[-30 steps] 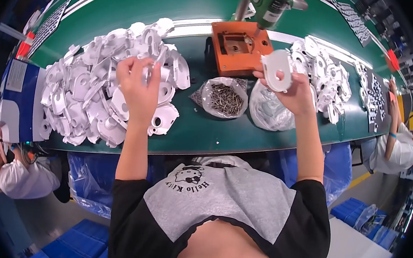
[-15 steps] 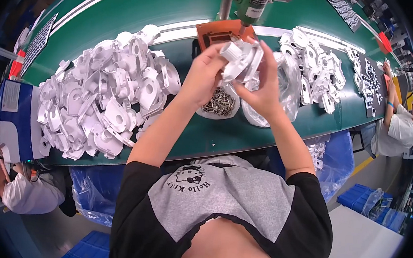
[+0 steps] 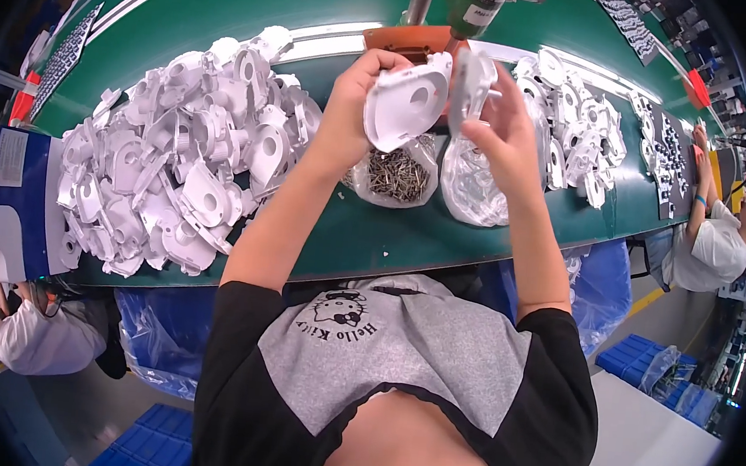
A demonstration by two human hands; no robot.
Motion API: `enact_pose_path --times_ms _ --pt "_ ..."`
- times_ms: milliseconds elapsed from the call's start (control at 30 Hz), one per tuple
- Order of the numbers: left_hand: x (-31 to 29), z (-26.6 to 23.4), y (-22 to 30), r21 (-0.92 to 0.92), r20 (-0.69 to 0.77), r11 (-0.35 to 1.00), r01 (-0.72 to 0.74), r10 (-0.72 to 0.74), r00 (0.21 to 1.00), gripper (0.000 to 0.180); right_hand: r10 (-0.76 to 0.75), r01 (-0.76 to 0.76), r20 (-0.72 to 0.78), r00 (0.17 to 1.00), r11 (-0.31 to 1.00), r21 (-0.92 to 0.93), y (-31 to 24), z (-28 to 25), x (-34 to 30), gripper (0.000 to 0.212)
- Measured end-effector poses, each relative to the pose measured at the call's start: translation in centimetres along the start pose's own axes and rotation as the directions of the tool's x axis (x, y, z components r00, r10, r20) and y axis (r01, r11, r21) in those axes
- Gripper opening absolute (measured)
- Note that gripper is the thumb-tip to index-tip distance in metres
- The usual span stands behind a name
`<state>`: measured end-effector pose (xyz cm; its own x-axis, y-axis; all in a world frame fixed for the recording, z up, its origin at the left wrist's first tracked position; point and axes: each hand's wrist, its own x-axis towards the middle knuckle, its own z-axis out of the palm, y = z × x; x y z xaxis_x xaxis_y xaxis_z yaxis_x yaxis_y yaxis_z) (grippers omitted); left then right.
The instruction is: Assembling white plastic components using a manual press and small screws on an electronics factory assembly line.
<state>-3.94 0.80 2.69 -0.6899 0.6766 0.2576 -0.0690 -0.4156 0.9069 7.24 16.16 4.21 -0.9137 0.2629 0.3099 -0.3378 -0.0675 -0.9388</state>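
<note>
Clock centred between my hands, twelve straight away from me. My left hand [image 3: 348, 104] is closed on the outer edge of a white plastic plate with a raised rim and a round hole [image 3: 402, 117], its broad face tilted toward me. My right hand [image 3: 511, 126] has fingers and thumb curled round a second white plastic part [image 3: 470, 87], seen nearly edge-on and slightly blurred. The two pieces stand side by side above the bench; whether they touch at the top, I cannot tell.

Just beyond my left fingers, at eleven, an orange block fixture [image 3: 381, 36], partly hidden. At half past twelve, a green metal press head [image 3: 481, 3]. At seven, a clear plastic bag, mouth wide, full of thin metal pins [image 3: 395, 178]. At five, beside it, a crumpled clear plastic bag [image 3: 475, 188].

Toward half past eight, a large heap of white moulded plastic parts [image 3: 169, 156]; at three, a smaller heap of white parts [image 3: 586, 136]. All on a dark green bench top [image 3: 337, 243]. Farther out: one co-worker in a white top at four [image 3: 709, 251], another at eight [image 3: 45, 339].
</note>
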Motion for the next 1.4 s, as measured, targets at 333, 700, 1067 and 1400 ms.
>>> enact_pose_path --times_ms 333,700,1067,1400 --pt "-1.0 1.8 -0.9 -0.241 0.004 0.936 0.257 -0.264 0.965 0.024 -0.284 0.456 0.357 0.890 0.547 -0.702 0.3 1.1 -0.2 0.065" --pt "-1.4 2.8 -1.4 0.740 -0.119 0.672 -0.016 0.154 0.981 0.033 0.333 -0.319 0.084 0.939 0.937 -0.141 2.5 -4.0 -0.9 0.033" --pt "-1.1 2.6 -0.9 0.733 0.570 0.314 -0.604 0.203 0.796 0.052 0.659 -0.677 0.266 0.704 0.510 0.530 3.8 -6.0 0.3 0.045" --pt "0.5 1.3 -1.1 0.740 0.458 0.291 -0.606 0.442 0.771 0.020 0.593 -0.614 0.160 0.789 0.770 0.173 3.5 -5.6 -0.2 0.043"
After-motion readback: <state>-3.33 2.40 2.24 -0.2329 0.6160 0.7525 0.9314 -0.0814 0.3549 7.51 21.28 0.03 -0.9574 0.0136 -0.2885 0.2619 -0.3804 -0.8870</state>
